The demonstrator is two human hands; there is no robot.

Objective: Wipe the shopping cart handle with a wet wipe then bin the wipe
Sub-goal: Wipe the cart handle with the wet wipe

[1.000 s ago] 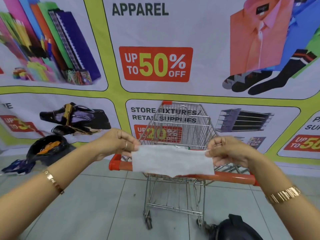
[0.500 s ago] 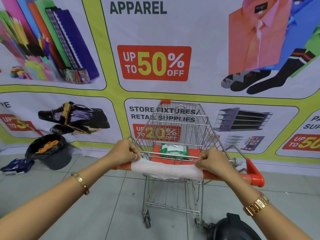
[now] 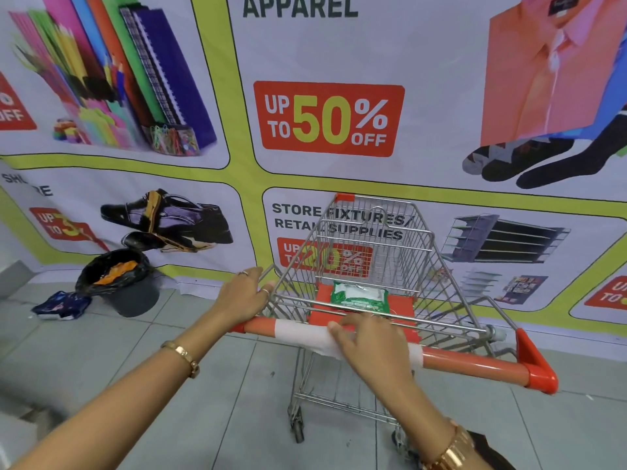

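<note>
A wire shopping cart [image 3: 373, 252] stands in front of me with an orange handle [image 3: 475, 364]. A white wet wipe [image 3: 302, 332] is draped over the middle of the handle. My right hand [image 3: 369, 347] presses flat on the wipe with fingers spread over the bar. My left hand [image 3: 244, 293] grips the cart's wire frame at the left corner, just beyond the handle's left end. A green wipe pack [image 3: 359, 296] lies on the orange child seat flap. A dark bin [image 3: 118, 283] lined with a black bag stands on the floor at the left.
A printed banner wall [image 3: 325, 120] rises right behind the cart. A dark blue packet [image 3: 62, 305] lies on the tiled floor beside the bin. A black bag [image 3: 492, 449] sits by my right forearm at the bottom edge.
The wipe went from being held stretched between both hands to lying over the handle. My left hand let go and moved to the cart's frame; my right hand slid to the wipe's middle.
</note>
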